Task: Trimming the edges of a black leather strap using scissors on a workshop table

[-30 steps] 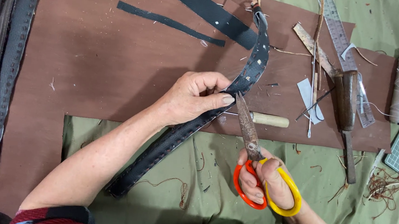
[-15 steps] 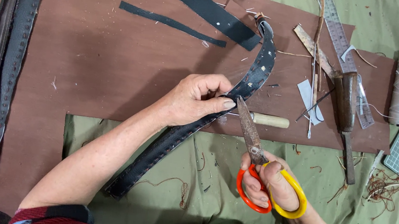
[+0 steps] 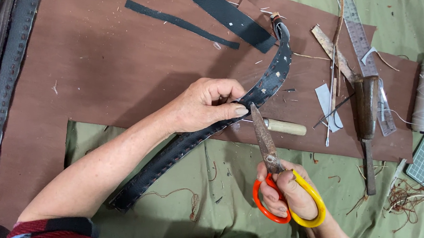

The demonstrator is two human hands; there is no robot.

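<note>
Head view: your left hand (image 3: 205, 106) pinches the long curved black stitched leather strap (image 3: 269, 83) over the brown leather sheet (image 3: 100, 76). Your right hand (image 3: 289, 191), fingers clamped in the orange-and-yellow-handled scissors (image 3: 271, 160), holds blades closed beside the strap edge. Keep the strap taut and trim close without nicking the stitches.

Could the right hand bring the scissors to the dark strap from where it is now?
Probably yes. The right hand already aims the scissors up at the strap, their tip close by the left hand pinching it. Nothing lies between them.
</note>
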